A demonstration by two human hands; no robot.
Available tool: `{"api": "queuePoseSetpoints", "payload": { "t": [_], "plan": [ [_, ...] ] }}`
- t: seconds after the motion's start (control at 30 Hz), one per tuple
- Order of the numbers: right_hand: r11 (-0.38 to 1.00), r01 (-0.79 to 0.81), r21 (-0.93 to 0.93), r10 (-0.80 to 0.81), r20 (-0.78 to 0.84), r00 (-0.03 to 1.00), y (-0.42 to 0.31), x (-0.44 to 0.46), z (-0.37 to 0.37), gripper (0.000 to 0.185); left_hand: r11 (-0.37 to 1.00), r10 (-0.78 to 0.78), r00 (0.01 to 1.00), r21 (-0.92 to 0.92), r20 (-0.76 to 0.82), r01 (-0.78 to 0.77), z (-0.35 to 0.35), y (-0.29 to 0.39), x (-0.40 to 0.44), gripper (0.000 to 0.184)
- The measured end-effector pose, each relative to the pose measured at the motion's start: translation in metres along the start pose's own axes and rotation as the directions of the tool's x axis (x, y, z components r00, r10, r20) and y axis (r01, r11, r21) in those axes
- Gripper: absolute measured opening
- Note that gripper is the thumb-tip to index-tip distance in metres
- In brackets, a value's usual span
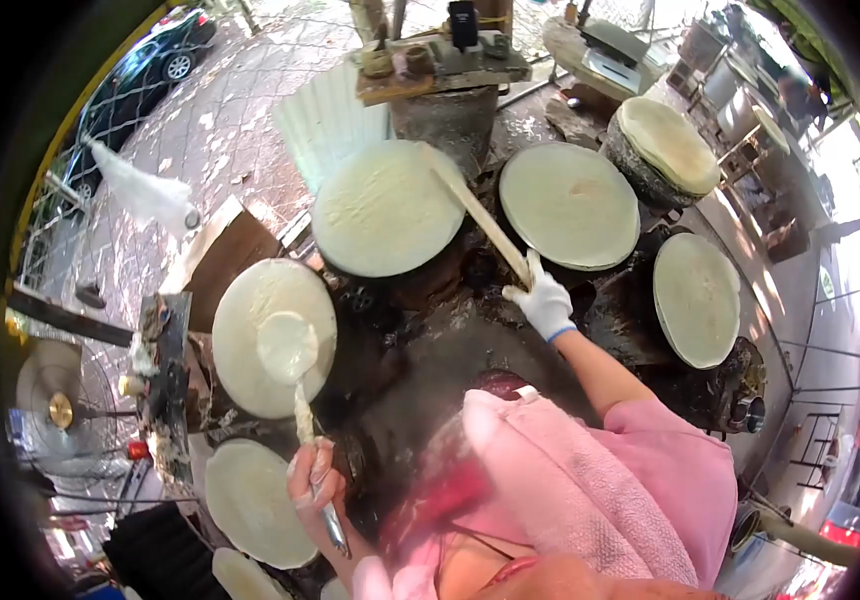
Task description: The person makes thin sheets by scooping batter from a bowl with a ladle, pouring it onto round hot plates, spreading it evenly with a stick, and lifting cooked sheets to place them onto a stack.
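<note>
My bare left hand (317, 478) is closed round the handle of a ladle (288, 347). The ladle's round bowl, coated in pale batter, is over the round griddle (237, 315) at the left, which is pale with batter. In a white glove, my right hand (546, 303) grips a long flat wooden stick (478, 214). The stick's far end reaches the edge of a pale round sheet (380, 215) on the griddle at centre back. Right of the stick lies another round sheet (568, 205). Whether the stick touches the sheet I cannot tell.
More pale rounds lie at the right (697, 300) and lower left (258, 505). A stack of flat rounds (666, 143) stands at the back right. Behind the griddles is a wooden stand (440, 75) bearing a phone. A fan (58, 410) and wire fence are at the left.
</note>
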State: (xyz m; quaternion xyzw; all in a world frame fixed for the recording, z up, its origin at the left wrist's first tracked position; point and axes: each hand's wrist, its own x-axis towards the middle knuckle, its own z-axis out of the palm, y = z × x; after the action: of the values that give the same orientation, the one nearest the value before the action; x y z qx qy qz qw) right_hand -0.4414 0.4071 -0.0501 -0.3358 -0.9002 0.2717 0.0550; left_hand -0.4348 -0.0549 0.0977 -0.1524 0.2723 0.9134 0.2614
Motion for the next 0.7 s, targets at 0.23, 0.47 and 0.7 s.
{"api": "queuePoseSetpoints", "payload": {
  "t": [0.23, 0.47, 0.7],
  "plan": [
    [0.985, 0.064, -0.159, -0.08, -0.095, 0.992, 0.04, 0.138, 0.01, 0.095, 0.975, -0.145, 0.98, 0.19, 0.138, 0.118, 0.123, -0.057, 0.111, 0.04],
    [0.99, 0.107, -0.095, -0.123, -0.193, 0.973, 0.064, 0.156, 0.015, 0.057, 0.936, -0.271, 0.957, 0.263, 0.105, 0.236, 0.217, -0.093, 0.176, 0.042],
    [0.974, 0.2, 0.107, -0.151, -0.355, 0.923, 0.075, 0.192, -0.057, 0.043, 0.852, -0.511, 0.841, 0.233, 0.177, 0.468, 0.241, -0.099, 0.247, 0.044]
  ]
}}
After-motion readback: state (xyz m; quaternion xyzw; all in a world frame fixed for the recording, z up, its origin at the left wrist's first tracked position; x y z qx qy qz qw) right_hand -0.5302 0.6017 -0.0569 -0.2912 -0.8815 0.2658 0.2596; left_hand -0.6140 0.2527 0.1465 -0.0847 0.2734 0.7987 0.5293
